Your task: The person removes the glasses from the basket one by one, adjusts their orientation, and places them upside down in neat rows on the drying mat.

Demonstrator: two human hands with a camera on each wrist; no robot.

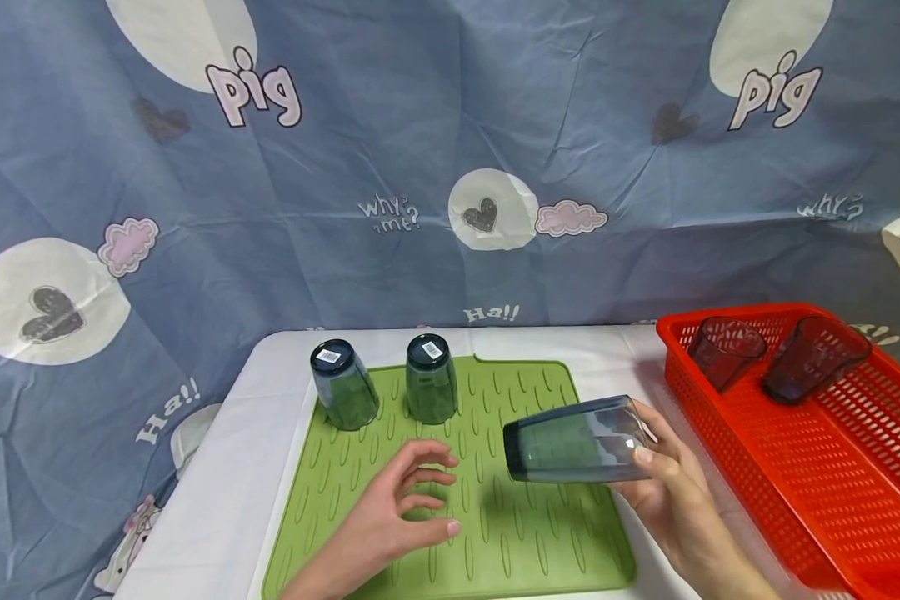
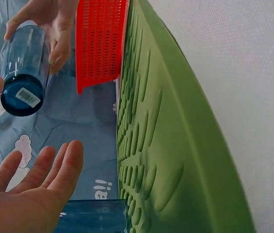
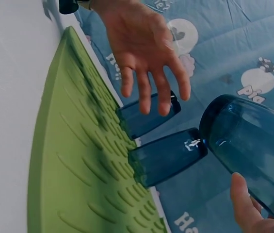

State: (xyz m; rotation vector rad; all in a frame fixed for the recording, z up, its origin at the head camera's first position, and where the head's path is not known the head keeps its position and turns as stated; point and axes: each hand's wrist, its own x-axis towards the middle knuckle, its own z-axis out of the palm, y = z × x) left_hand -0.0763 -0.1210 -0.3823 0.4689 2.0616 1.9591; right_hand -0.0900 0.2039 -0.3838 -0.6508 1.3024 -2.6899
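Observation:
A blue-tinted drinking glass [image 1: 570,442] lies tilted nearly sideways in the air over the green drying mat [image 1: 510,550], its thick base toward the left. My right hand [image 1: 671,492] grips it near the rim, thumb on the near side. To its left, my left hand [image 1: 390,508] hovers above the mat with fingers spread and loosely bent, apart from the glass. The left wrist view shows a barcode label on the base of the held glass [image 2: 25,73]. Two more glasses stand upside down at the mat's back left: one at the corner [image 1: 345,387], another beside it [image 1: 431,379].
A red perforated plastic basket [image 1: 757,492] stands on the right of the white table [image 1: 187,508]. Inside its far end lean two glasses, one at the left [image 1: 726,350] and one at the right [image 1: 813,358]. A printed blue cloth [image 1: 390,125] hangs behind the table.

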